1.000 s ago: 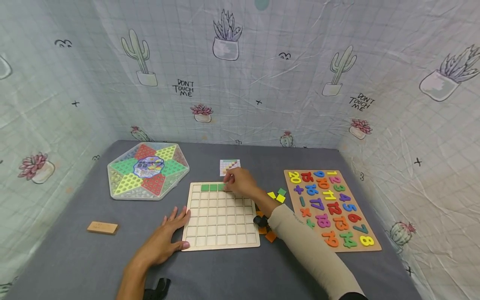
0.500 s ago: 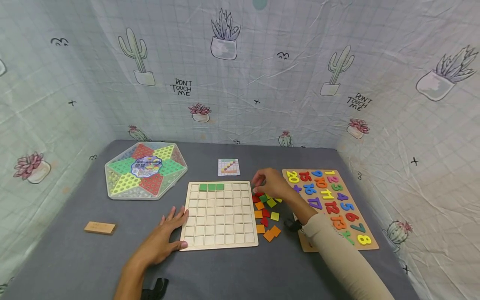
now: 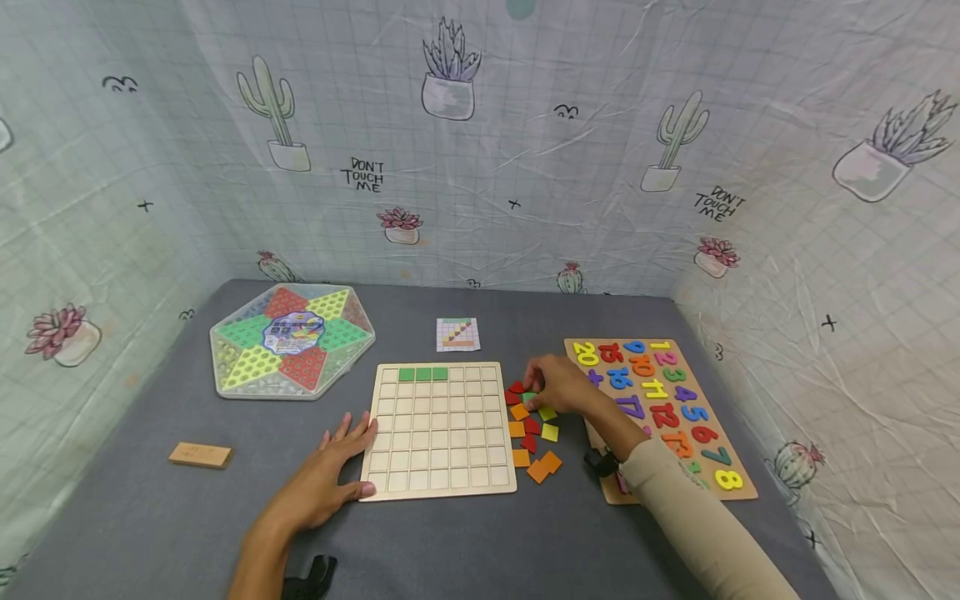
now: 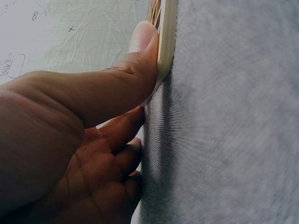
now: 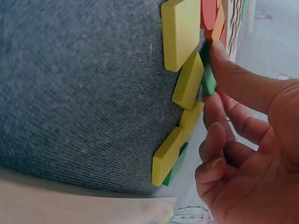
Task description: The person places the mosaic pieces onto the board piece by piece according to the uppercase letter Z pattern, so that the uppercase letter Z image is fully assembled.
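One green tile (image 5: pixel 208 77) looks light, stiff and smooth-faced, probably hard to break and best taken by opposite edges, since the flat face may slip. It sits pinched between thumb and finger of the right hand (image 3: pixel 561 385), near the yellow tiles (image 5: pixel 181 39) and off the right edge of the grid board (image 3: pixel 438 437). The left hand (image 3: pixel 327 479), fingers spread, rests at the board's left edge, well apart from the tile.

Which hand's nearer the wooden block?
Left. Left hand: right of the wooden block, touching the gridded board; right hand: past the board's right edge, pinching a green tile.
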`<state>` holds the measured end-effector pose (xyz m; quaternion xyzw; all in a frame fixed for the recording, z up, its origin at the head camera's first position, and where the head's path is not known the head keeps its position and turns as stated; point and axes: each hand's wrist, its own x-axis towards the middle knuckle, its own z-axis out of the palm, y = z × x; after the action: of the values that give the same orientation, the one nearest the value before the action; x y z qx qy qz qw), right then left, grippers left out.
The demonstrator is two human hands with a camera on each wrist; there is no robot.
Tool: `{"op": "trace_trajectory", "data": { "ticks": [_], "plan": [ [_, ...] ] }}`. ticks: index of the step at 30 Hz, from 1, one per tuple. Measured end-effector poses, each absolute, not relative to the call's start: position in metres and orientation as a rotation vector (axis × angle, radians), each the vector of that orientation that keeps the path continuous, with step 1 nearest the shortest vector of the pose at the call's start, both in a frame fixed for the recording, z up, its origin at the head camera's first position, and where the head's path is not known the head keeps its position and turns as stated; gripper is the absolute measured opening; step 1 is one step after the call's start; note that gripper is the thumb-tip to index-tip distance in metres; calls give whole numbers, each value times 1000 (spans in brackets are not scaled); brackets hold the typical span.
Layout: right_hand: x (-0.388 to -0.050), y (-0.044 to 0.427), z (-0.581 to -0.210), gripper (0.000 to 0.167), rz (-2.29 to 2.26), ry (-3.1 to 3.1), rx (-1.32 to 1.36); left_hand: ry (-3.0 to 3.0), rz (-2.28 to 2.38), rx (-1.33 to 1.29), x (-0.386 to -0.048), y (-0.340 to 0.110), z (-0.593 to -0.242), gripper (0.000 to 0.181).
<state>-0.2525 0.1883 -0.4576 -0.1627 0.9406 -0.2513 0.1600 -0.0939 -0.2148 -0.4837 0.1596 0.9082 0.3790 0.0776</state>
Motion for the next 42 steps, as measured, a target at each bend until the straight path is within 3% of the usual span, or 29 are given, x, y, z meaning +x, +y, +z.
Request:
{"op": "trace_trajectory", "data": {
  "ticks": [14,27,42],
  "plan": [
    [-251,161,-453,11,-949,2730,-692,2716,1125,473,-95,-217,-486,95],
    [-271,103,-463,10,-1085,2674,-523,2719,1115,451,-93,-214,-487,96],
    [-278,76,-468,8,-965,2745,-436,2730,1119,454,-95,-214,-484,95]
  ]
}}
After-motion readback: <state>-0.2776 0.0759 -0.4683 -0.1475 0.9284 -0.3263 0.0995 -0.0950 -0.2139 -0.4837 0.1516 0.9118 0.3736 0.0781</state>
